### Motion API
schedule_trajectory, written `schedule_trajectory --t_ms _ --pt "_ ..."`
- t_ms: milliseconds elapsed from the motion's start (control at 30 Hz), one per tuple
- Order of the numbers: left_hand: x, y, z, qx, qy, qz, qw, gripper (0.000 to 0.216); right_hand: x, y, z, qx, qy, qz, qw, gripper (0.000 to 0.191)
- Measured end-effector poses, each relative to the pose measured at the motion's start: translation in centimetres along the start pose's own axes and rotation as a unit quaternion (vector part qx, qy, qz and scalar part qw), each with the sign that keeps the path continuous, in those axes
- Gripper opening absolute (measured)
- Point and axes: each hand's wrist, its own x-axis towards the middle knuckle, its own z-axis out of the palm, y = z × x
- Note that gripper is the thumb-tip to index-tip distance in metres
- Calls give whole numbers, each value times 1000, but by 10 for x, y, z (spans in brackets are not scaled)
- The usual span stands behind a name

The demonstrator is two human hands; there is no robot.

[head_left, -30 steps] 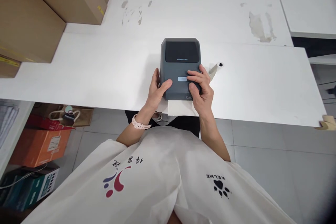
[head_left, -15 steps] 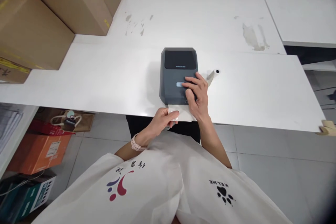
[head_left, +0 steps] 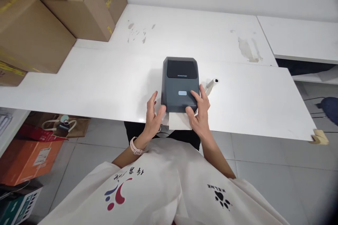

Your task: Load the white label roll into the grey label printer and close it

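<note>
A dark grey printer-like device (head_left: 173,88) sits near the front edge of the white table (head_left: 248,109), roughly midway between the person's two hands. Its top carries a glossy black panel at the far end and a small pale button (head_left: 182,93) closer to the person. A strip of white paper (head_left: 178,121) comes out from under its near side and reaches the table's front edge. The left hand (head_left: 153,119) is open, fingers spread beside the device's left side, with the thumb at the near left corner; whether the thumb presses on it is unclear. A pink band (head_left: 135,146) circles that wrist. The right hand (head_left: 200,114) is also loosely open, its fingers spread along the right side and over the top, to the right of the button, and its thumb at the near edge. Just beyond the right hand lies a small white roll (head_left: 211,83), its dark hollow end facing right. Cardboard boxes (head_left: 31,31) are stacked at the table's far left. Below, to the left, are an orange box (head_left: 19,163) and a brown paper bag (head_left: 82,129).
</note>
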Motion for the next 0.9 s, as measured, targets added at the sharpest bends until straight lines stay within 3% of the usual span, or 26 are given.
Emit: schedule_trajectory --t_ms 67,133,233,367,467,567,667,767,900 --pt "1 -1 1 -5 -65 -1 998 71 -12 2 3 40 21 29 999 64" --pt "1 -3 3 -16 -79 14 997 72 -18 3 4 52 29 46 997 65" --pt "0 -9 6 -15 -52 43 998 67 -21 2 5 76 36 56 995 62" --pt "2 -13 10 -6 -34 85 996 62 -16 -2 1 207 55 70 974 63" --pt "18 -7 10 -24 -2 128 992 60 0 -4 -6 258 75 39 962 67" --pt "50 7 10 -50 50 176 982 52 39 -6 -16 201 90 -31 975 75" --pt "87 19 9 4 63 160 985 43 95 -10 -20 135 119 -96 979 81" --pt "110 25 6 114 10 70 991 58 154 -10 -20 109 143 -117 977 77" --pt "121 30 2 221 -70 -19 972 77 217 1 -18 62 141 -136 979 73"
